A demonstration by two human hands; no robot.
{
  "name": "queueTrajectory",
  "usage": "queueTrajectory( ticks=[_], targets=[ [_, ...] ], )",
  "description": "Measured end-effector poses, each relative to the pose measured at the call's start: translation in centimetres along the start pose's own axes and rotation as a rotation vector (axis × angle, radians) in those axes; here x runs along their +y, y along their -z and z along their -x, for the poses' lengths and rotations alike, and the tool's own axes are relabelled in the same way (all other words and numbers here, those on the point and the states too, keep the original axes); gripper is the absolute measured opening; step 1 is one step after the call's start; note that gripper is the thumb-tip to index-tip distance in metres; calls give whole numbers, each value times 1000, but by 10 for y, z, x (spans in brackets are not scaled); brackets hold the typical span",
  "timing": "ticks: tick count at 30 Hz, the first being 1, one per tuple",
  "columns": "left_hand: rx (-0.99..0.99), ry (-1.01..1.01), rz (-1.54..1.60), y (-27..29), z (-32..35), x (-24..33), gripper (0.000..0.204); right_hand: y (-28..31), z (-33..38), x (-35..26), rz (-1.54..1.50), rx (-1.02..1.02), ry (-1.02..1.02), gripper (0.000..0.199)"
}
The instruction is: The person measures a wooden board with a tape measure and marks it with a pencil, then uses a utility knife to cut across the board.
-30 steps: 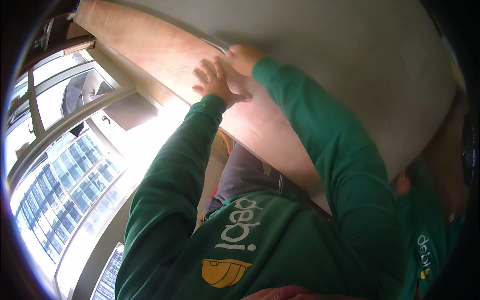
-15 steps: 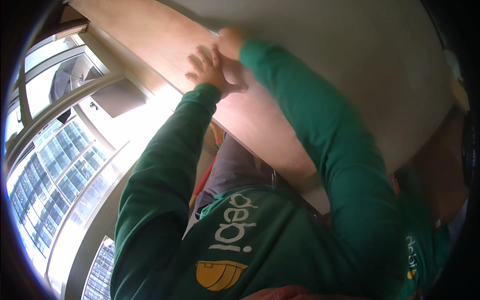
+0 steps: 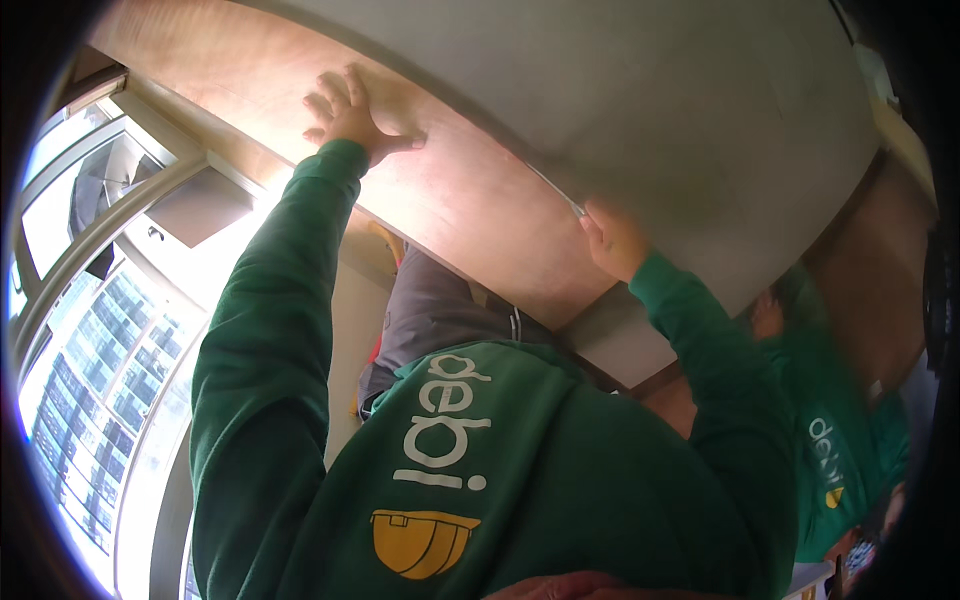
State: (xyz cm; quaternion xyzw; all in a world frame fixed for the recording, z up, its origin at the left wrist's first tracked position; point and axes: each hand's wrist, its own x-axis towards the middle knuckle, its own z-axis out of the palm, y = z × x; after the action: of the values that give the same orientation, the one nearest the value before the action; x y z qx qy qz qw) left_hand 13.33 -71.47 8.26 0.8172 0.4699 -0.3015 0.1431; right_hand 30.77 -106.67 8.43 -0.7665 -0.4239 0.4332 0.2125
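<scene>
Neither of my hands shows in this upward view. A co-worker in a green hooded top stands right in front of me with their back to me and both arms raised. Their left hand lies flat, fingers spread, on a reddish-brown wooden panel overhead. Their right hand grips the panel's edge where it meets a pale grey surface. A blurred pinkish shape sits at the bottom edge; I cannot tell what it is.
Tall windows with bright daylight and a building outside fill the left side. A second person in a green top stands at the right, below a brown panel. A grey garment shows above the co-worker's hood.
The co-worker's right hand left its spot beside the left hand and slid right and down along the panel's edge. The left hand stays pressed on the panel.
</scene>
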Motion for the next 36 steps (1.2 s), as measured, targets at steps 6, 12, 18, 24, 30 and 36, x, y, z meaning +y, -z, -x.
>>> queueTrajectory(
  ticks=[6, 12, 18, 24, 30, 36],
  targets=[
    [2, 2, -41, -1, 5, 5, 151, 9, 31, 10, 22, -1, 10, 19],
    [-10, 14, -31, 4, 3, 5, 148, 29, 17, 8, -61, -98, -65, 28],
    [-18, 26, -29, 2, 3, 5, 148, 11, -95, -55, -257, -211, -61, 40],
    [-7, 0, 0, 2, 4, 6, 153, -12, -205, -99, -293, -86, 87, 40],
    [10, -7, -13, -1, 1, 7, 152, -43, -191, -74, -256, 59, 220, 30],
    [20, 4, -18, -6, 0, 3, 152, -41, -58, 16, -165, 199, 237, 28]
  ],
)
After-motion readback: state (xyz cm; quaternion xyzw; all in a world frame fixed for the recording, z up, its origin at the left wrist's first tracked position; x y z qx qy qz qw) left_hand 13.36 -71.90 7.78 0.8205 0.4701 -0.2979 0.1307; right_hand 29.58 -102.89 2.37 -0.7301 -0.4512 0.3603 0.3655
